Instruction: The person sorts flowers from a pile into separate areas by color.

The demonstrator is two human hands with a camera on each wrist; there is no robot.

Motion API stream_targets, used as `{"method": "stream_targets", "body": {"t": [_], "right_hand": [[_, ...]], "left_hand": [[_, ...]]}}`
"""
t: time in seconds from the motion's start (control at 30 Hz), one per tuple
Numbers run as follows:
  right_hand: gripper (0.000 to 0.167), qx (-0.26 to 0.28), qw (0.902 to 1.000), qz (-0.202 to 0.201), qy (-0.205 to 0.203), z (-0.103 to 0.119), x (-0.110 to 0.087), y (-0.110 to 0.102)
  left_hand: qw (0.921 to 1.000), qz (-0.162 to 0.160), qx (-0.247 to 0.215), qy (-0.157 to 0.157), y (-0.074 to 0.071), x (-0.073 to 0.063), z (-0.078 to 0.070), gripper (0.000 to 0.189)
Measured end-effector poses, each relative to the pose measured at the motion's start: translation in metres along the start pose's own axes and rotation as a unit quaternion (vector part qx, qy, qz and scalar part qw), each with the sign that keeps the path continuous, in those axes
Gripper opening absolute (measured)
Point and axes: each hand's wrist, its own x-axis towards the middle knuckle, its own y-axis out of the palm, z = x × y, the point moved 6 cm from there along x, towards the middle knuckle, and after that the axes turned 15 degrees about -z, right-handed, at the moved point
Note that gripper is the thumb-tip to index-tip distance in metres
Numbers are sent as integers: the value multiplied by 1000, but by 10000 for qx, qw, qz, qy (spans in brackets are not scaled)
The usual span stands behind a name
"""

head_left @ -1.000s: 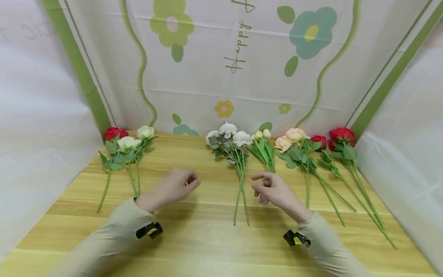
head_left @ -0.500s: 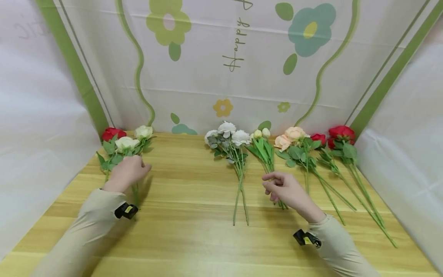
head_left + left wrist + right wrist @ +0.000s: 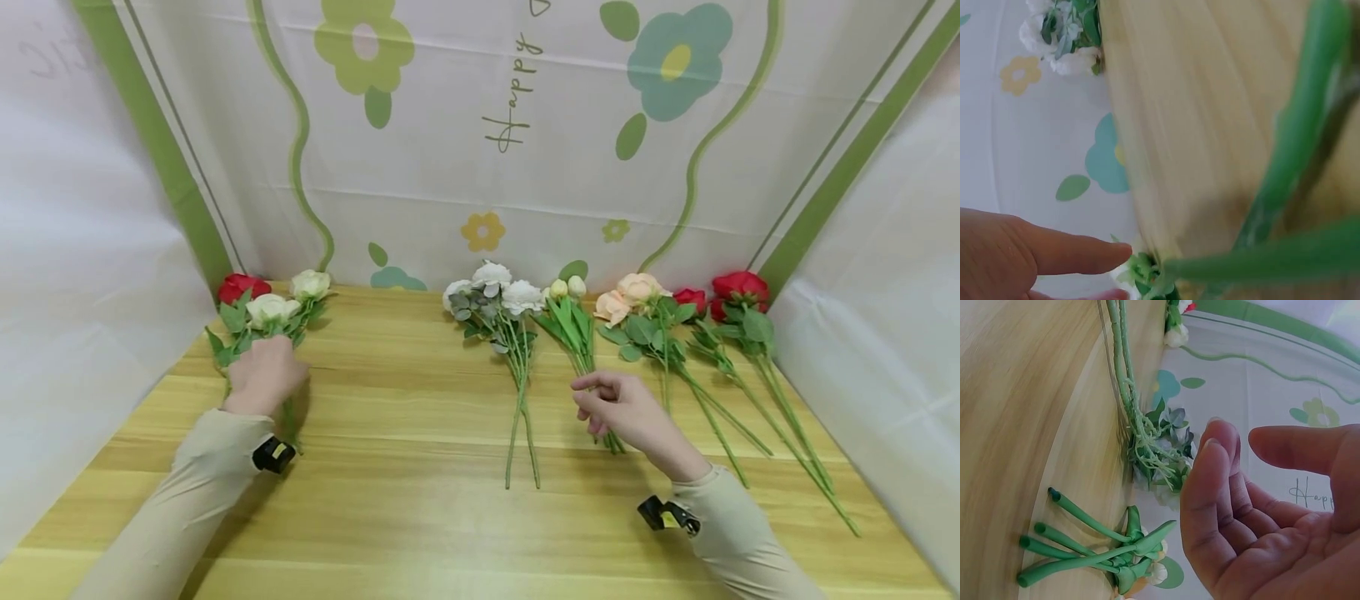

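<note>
At the left of the head view, my left hand is over the stems of the cream-white roses. In the left wrist view its straight finger points at the green stems, with a second fingertip partly visible below. My right hand hovers above the stems of the tulips. Its fingers are loosely bent, with a gap to the thumb, and hold nothing. White flowers with grey-green leaves lie to its left, their two long stems crossed.
A red rose lies behind the cream-white ones at the far left. Peach roses and red roses lie on the right. The wooden table is walled in by a flower-printed cloth at the back.
My left hand has swung left from mid-table to the cream-white rose stems and settled there. My right hand has shifted slightly right, over the tulip stems. The flowers lie as before.
</note>
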Motion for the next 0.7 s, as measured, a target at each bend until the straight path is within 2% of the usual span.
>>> {"method": "stream_targets", "body": {"t": [0.2,0.5,0.7], "right_hand": [[31,98,9999,60,-34,3,0,2],[30,80,9999,88,-19,0,-1,3],[28,69,9999,107,36,-1,-1,5]], "left_hand": [[9998,122,57,-112,0,0,7,18],[9994,338,49,8,6,0,6,15],[9982,566,-186,-83,2,-1,6,15]]}}
